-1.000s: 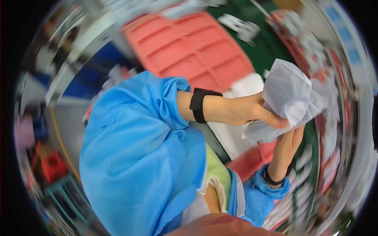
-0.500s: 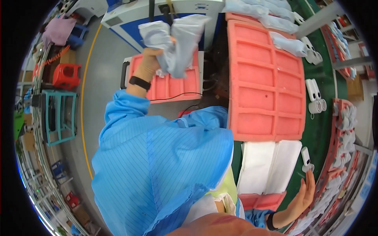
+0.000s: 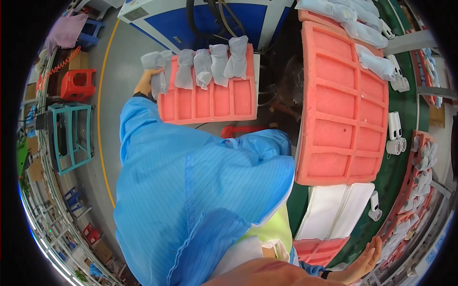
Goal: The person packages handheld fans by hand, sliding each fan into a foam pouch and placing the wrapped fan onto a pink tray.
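Note:
At the left end of a small pink foam tray (image 3: 183, 112), my left hand (image 3: 146, 82) closes round a whitish plastic-wrapped piece (image 3: 160, 85), its fingers partly hidden. Several more bagged pieces (image 3: 203, 66) lie side by side across the tray's far row, while its near row of pockets shows bare pink foam. Low at the right, my right hand (image 3: 363, 262) has its fingers stretched out and holds nothing. Nearest to it are the green belt and a white handheld device with a round end (image 3: 375, 208).
A large pink foam tray (image 3: 329, 128) lies on the green worktop to my right, with bagged pieces (image 3: 369, 34) at its far end. White sheets (image 3: 329, 209) lie in front of it. A blue-and-white machine (image 3: 162, 24) stands ahead. A red stool (image 3: 78, 85) and teal frame (image 3: 71, 138) stand left.
My left hand has moved left and down from above the tray to its left end. The row of bagged pieces now shows in the tray. My right hand has dropped lower, toward me.

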`<state>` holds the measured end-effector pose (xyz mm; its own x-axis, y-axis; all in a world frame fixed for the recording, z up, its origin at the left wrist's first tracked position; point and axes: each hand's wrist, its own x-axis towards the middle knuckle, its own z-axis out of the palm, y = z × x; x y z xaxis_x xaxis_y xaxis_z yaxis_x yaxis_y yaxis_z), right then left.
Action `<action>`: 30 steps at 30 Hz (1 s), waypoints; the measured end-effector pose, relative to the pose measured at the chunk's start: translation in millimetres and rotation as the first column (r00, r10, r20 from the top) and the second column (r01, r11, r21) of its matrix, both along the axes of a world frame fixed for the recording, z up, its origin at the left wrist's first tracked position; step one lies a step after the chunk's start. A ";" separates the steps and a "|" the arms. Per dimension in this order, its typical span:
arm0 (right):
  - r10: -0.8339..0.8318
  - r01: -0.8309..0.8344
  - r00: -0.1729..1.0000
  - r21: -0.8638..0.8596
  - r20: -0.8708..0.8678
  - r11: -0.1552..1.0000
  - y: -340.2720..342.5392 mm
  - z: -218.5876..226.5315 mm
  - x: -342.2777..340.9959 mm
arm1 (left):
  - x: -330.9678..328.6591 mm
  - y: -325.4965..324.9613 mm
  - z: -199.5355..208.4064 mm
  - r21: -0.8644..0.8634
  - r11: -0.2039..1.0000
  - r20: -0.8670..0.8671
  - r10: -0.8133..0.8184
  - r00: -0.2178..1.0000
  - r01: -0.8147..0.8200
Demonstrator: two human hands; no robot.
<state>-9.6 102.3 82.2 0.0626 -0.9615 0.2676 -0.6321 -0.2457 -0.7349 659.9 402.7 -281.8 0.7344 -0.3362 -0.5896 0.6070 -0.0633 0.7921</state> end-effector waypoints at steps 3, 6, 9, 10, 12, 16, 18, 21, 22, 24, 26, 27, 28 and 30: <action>0.044 -0.041 0.992 0.027 -0.117 0.999 2.4 4.0 -2.7 | 17.0 -1.8 -60.8 0.592 0.773 0.341 -0.497 0.798 0.228; 0.028 -0.024 0.984 0.027 -0.176 0.999 0.1 6.8 3.1 | 38.1 12.1 -86.6 0.650 0.756 0.444 -0.459 0.769 0.077; -0.019 0.016 0.960 -0.013 -0.281 1.000 4.9 7.4 15.9 | -19.3 -24.9 -92.9 0.682 0.724 0.508 -0.373 0.777 -0.098; -0.017 0.013 0.962 -0.018 -0.272 1.000 5.0 6.9 16.4 | -51.1 -34.9 -55.3 0.701 0.658 0.577 -0.296 0.761 -0.275; 0.023 -0.024 0.974 -0.005 -0.224 1.000 -2.9 5.1 0.1 | -73.4 -20.6 2.6 0.650 0.490 0.722 -0.160 0.674 -0.580; 0.050 -0.027 0.988 0.152 -0.145 0.988 -19.7 -2.1 -91.9 | -91.6 21.3 -107.0 0.800 0.366 0.562 -0.176 0.808 -0.476; 0.117 -0.094 0.988 0.204 -0.103 0.974 -27.9 -15.1 -104.1 | -63.8 74.9 -138.3 0.920 -0.002 0.321 -0.569 0.757 -0.392; 0.035 -0.015 0.994 0.184 -0.104 0.983 0.9 -2.1 -112.9 | -96.0 11.2 -178.3 0.983 0.175 0.105 -0.788 0.606 0.057; 0.050 -0.031 0.996 0.225 -0.078 0.974 -6.8 -12.6 -101.1 | -106.5 12.4 -151.7 0.983 0.171 0.106 -0.816 0.569 0.062; 0.002 0.015 0.998 0.246 -0.066 0.969 -14.3 -9.6 -74.2 | -134.3 -44.3 -140.0 0.971 0.238 0.220 -0.840 0.495 -0.027; -0.036 0.032 0.999 0.215 0.016 0.976 -23.0 -9.7 -74.9 | -164.0 -98.8 -135.2 0.937 0.341 0.341 -0.849 0.403 -0.076; -0.068 0.058 0.997 0.209 0.043 0.976 -28.9 -15.4 -91.5 | -174.3 -121.4 -124.7 0.913 0.396 0.405 -0.841 0.358 -0.102; -0.095 0.077 0.993 0.205 0.076 0.976 -33.3 -21.6 -111.0 | -179.2 -138.5 -110.8 0.884 0.450 0.467 -0.826 0.316 -0.129; -0.196 0.185 0.975 0.103 0.109 0.977 -47.8 -35.8 -140.1 | -173.8 -151.3 -76.4 0.812 0.544 0.583 -0.767 0.266 -0.212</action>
<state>-149.7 54.5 46.4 -0.1505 -0.9735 0.1725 -0.5685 -0.0575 -0.8207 486.1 251.4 -358.1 0.8211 -0.5462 0.1657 -0.5700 -0.7693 0.2886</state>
